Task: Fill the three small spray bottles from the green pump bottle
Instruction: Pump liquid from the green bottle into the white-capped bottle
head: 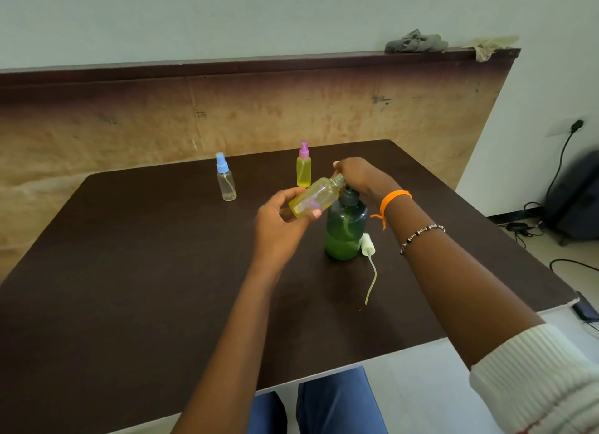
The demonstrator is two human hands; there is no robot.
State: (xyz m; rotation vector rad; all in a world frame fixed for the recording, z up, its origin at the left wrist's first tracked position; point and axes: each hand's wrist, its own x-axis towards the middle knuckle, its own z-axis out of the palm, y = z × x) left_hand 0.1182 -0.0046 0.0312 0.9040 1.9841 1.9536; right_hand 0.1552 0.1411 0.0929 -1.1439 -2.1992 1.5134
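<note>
open bottle tilted neck-first to the pump

left hand (278,219) is gripping the small bottle (316,197), fingers curled round its base. right hand (359,176) is pressing on the pump bottle (345,229); finger position is hidden. the small bottle's long axis is slanting up-right, neck touching the pump spout. its loose sprayer (368,245) is lying just beside the green base. likely step: filling.

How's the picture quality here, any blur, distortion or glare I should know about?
Head view: wide-angle bend bows the table edges and wall panel; soft, even light, faint shadows; no strong glare; the tilted bottle in the left hand looks slightly motion-smeared; standing bottles stay fairly sharp.
</note>
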